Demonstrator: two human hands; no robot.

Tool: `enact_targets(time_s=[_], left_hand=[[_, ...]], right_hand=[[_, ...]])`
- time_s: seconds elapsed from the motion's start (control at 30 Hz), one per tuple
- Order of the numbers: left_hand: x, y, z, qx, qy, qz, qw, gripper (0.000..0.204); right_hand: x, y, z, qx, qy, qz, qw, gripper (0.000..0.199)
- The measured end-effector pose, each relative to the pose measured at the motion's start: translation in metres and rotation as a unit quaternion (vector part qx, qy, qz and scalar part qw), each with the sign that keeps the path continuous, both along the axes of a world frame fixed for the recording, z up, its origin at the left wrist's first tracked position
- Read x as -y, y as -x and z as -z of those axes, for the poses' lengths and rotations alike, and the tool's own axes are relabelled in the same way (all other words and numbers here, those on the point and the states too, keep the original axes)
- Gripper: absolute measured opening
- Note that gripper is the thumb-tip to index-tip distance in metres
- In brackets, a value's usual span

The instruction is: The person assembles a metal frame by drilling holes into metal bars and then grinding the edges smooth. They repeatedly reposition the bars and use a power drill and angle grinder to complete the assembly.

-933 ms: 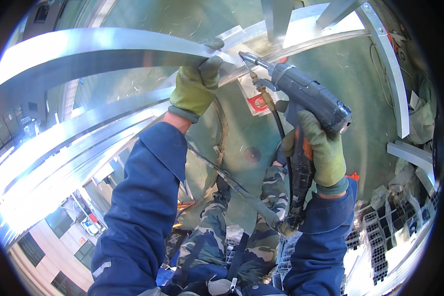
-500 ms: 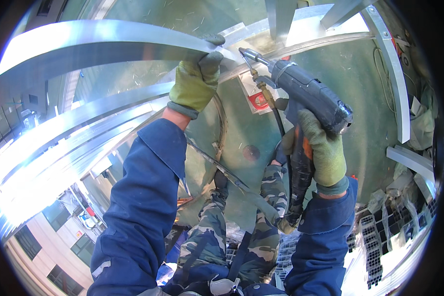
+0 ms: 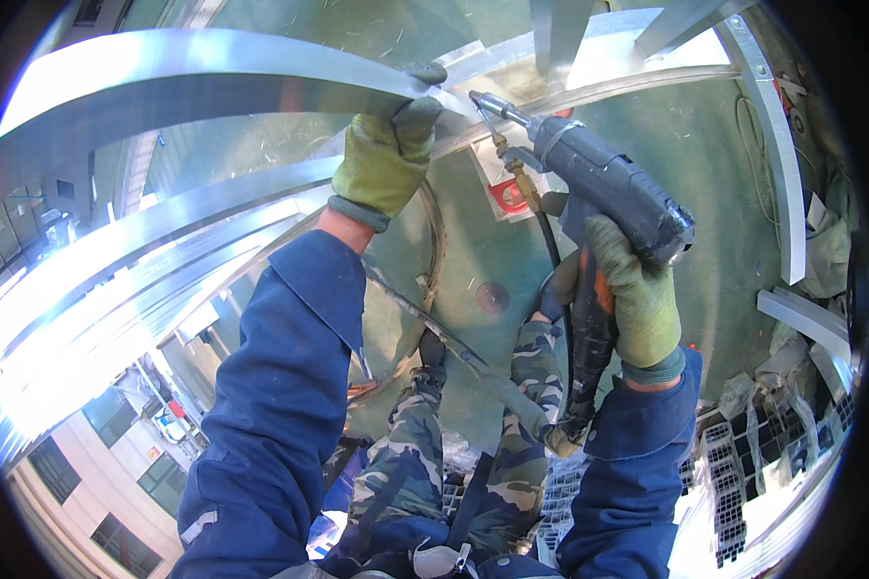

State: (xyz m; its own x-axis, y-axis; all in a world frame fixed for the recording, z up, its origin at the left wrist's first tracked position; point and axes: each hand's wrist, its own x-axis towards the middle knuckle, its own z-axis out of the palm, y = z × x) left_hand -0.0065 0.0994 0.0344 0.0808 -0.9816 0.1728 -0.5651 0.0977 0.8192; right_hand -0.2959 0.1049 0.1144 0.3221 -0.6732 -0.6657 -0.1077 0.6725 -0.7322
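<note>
Your welding torch (image 3: 603, 183) sits in the upper middle of the frame, its dark barrel slanting up and to the left, the metal nozzle tip just beside the end of the curved metal strip (image 3: 212, 72). Your right hand (image 3: 637, 299), in a yellow-green glove, has its fingers closed around the torch's black and orange grip, right of centre. A black hose (image 3: 550, 261) drops from the torch body toward the lower middle.

Your left hand (image 3: 386, 154), gloved the same, is closed over the strip's near edge at the top centre, fingers curled over the top of it.

Against the frame of half a second ago, little has shifted: both hands keep their holds, and the nozzle stays next to the strip's end, with the whole view only slightly moved.

The strip sweeps from the upper left to the top centre. Below it, more bright metal bands (image 3: 116, 289) run from the left edge toward the middle, packed close. Straight metal bars (image 3: 772, 164) line the right side. Between them lies a green wall (image 3: 714, 212), the most open stretch, right of the torch. Your camouflage trouser legs (image 3: 406, 454) fill the lower middle, with stacked hollow sections (image 3: 743, 463) at lower right.
</note>
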Motion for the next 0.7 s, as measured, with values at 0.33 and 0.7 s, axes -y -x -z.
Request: enact_targets(time_s=[0.33,0.7], left_hand=[[0.0019,-0.0008,0.0006,-0.004,0.022,0.014,1.000,0.037],[0.0007,0.0009,-0.0024,-0.009,0.021,0.010,1.000,0.039]], right_hand=[[0.0009,-0.0040,-0.0033,-0.005,-0.019,0.033,0.999,0.027],[0.0041,-0.0035,-0.0014,0.002,-0.013,0.024,1.000,0.025]])
